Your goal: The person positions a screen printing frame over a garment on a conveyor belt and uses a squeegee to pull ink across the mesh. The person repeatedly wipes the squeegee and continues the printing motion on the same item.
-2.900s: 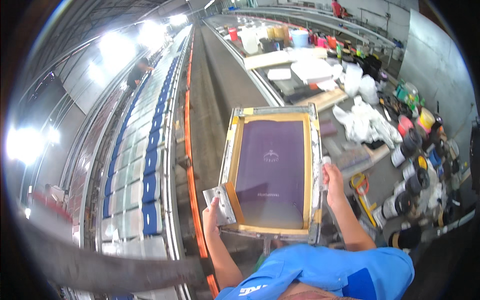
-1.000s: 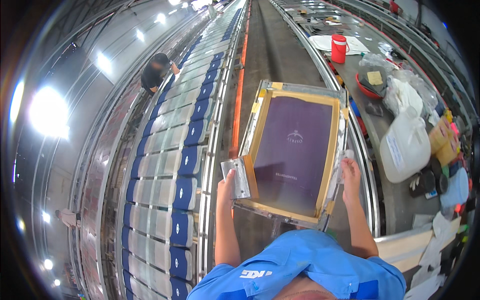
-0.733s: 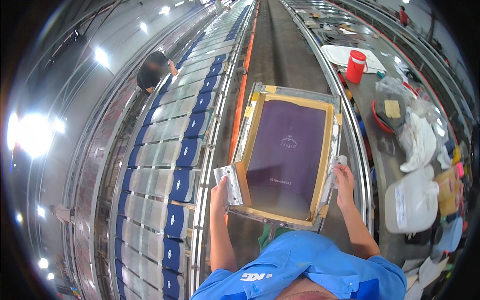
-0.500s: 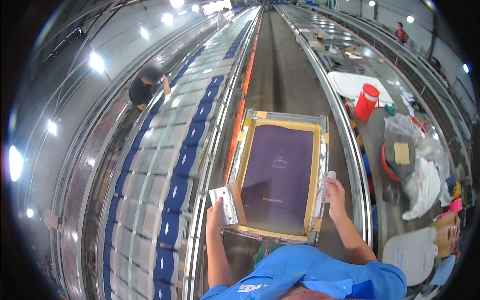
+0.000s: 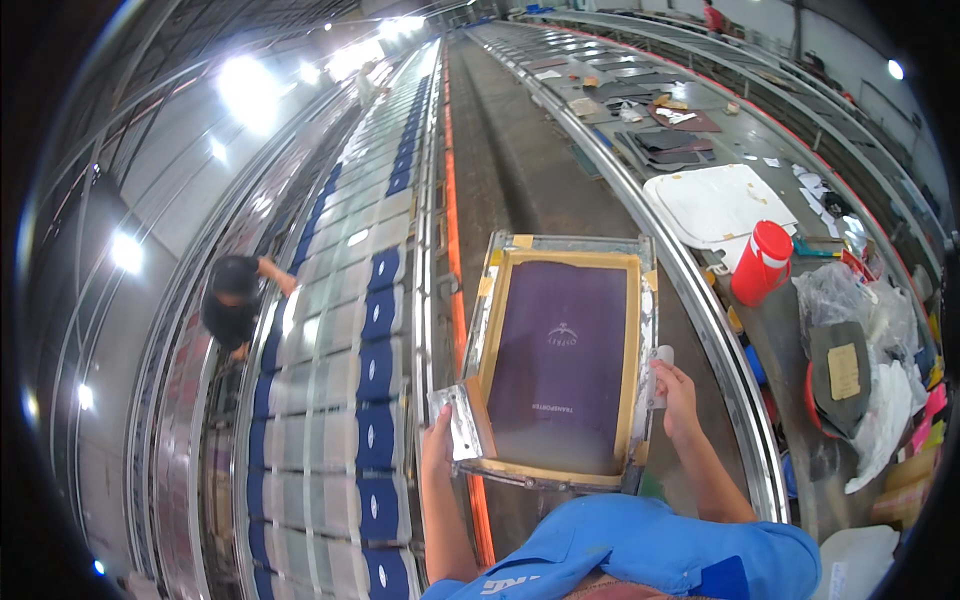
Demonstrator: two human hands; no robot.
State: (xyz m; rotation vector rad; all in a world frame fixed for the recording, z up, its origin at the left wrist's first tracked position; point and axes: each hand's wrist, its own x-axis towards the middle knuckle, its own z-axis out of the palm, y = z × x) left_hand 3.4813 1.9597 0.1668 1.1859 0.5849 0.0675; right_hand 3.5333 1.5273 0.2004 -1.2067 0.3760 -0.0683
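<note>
A screen-printing frame point(image 5: 567, 243) with a purple mesh point(image 5: 557, 360) and tan taped borders is held in front of my body, above the aisle. My left hand point(image 5: 438, 445) is closed on a squeegee point(image 5: 466, 424) with a metal plate and a brown strip, the thumb on the plate. The squeegee overlaps the frame's lower left corner; whether these fingers also grip the frame is hidden. At the right side, my right hand point(image 5: 676, 392) is closed round a pale grip point(image 5: 661, 356) on the frame's edge.
On the left, a long printing table point(image 5: 325, 375) carries grey and navy panels; a co-worker point(image 5: 232, 300) leans over its far side. Along the right table stand a red jug point(image 5: 762, 262), a white board point(image 5: 715, 205) and plastic bags point(image 5: 885, 320). Metal rails point(image 5: 700, 330) border the aisle.
The table goods and co-worker have shifted downward and outward in view, as I have moved forward along the aisle. Both hands keep their hold on the frame's grip and the squeegee.
</note>
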